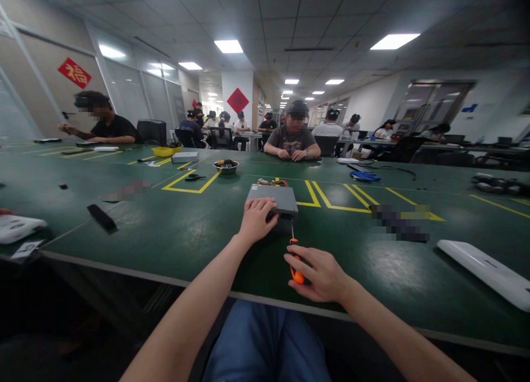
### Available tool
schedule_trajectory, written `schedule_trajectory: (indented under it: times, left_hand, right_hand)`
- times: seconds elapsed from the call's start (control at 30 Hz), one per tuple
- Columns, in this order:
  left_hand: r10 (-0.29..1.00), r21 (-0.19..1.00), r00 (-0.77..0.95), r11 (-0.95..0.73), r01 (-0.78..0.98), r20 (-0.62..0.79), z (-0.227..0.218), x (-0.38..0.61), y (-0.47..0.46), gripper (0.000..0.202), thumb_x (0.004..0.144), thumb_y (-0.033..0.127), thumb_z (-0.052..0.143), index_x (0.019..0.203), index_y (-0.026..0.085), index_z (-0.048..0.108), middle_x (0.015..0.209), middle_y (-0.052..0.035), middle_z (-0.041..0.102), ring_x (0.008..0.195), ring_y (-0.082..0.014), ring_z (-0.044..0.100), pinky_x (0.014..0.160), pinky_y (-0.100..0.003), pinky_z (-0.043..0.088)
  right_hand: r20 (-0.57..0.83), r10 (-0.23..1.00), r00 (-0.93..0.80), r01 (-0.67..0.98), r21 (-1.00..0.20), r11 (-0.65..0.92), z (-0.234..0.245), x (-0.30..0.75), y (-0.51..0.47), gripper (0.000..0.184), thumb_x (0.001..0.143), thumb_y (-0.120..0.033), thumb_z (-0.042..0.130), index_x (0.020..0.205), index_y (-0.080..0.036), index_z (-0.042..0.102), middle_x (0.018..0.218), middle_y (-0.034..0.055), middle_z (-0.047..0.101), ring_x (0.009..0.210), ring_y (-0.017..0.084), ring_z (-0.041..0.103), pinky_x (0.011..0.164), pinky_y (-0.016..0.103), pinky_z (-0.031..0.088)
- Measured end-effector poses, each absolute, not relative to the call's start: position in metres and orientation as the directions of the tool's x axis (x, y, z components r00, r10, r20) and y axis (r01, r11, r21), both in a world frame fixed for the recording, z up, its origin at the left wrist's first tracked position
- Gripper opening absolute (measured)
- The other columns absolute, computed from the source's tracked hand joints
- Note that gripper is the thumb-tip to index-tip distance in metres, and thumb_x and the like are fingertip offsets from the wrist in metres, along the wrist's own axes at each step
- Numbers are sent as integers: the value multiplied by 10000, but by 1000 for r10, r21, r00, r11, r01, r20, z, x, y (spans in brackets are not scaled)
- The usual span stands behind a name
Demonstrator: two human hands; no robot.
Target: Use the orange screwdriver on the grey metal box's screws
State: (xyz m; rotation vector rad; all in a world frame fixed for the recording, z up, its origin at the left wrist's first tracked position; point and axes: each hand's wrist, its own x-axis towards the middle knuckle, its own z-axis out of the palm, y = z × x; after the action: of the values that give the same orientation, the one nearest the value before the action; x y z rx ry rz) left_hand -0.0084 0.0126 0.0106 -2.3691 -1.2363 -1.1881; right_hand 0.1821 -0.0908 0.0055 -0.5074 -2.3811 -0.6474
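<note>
Well, the gray metal box (275,200) sits mid-bench (124,272), with open green surface between it and the near edge. The left hand (256,221) lies over its corner, fingers (259,205) spread; the right hand (321,272) wraps an orange-handled screwdriver (296,263), shaft toward the box.

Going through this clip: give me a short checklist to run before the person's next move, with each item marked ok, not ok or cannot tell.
1. Left hand steadying the grey metal casing: ok, it lies over the casing's near corner.
2. Right hand gripping the orange-handled screwdriver: ok, the handle is held in the hand.
3. Screwdriver tip seated in a screw on the casing: cannot tell, the tip is too small to see.
4. Casing lying flat on the green work table: ok.
5. Contents of the metal bowl identified: cannot tell, too small.
</note>
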Motion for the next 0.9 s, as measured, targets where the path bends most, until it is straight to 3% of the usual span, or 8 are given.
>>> schedule_trajectory:
  times: [0.23,0.9]
  left_hand:
    - [594,161,326,-620,768,735,11,-9,13,224,814,273,535,1037,260,556,1177,0,596,1110,-181,502,978,-376,290]
    - [583,157,326,-627,763,744,9,-9,15,234,804,274,551,1038,253,554,1183,-8,590,1110,-187,499,979,-381,280]
  right_hand:
    - [558,243,-794,445,260,857,3,179,-87,330,860,-326,452,1100,-107,511,1135,200,560,926,222,626,743,322,541]
    - [550,253,-796,443,244,863,5,180,-87,334,868,-325,436,1116,-109,488,1151,201,543,954,231,616,767,330,537]
